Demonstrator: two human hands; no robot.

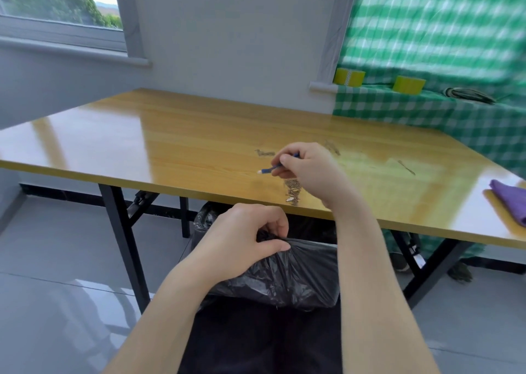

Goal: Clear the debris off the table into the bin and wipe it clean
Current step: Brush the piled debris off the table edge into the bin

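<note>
The right hand [307,168] hovered over the wooden table [170,134], its fingers curled round a thin blue stick [273,169] with a pale tip that pointed out to the left of the hand; what sort of tool it was could not be told. Just below that hand, close to the table's near edge, lay the debris [293,190]: a small heap of grey-brown crumbs and dust with a few pale, chip-like flakes at its near end. Thin grey smears of the same dirt marked the tabletop around the hand, one [264,153] just beyond the stick's tip, one [332,147] beyond the knuckles, and a fine line [407,167] well off to the hand's right. The left hand [247,231] was lower and nearer the body, under the table's edge and apart from the right hand, pinching a bunched fold of the black bin bag [290,271] between thumb and curled fingers. The crinkled, glossy bag hung below and to the right of that hand, almost straight under the debris heap. A folded purple cloth [509,200] lay on the table far to the right of the right hand, near the corner.
</note>
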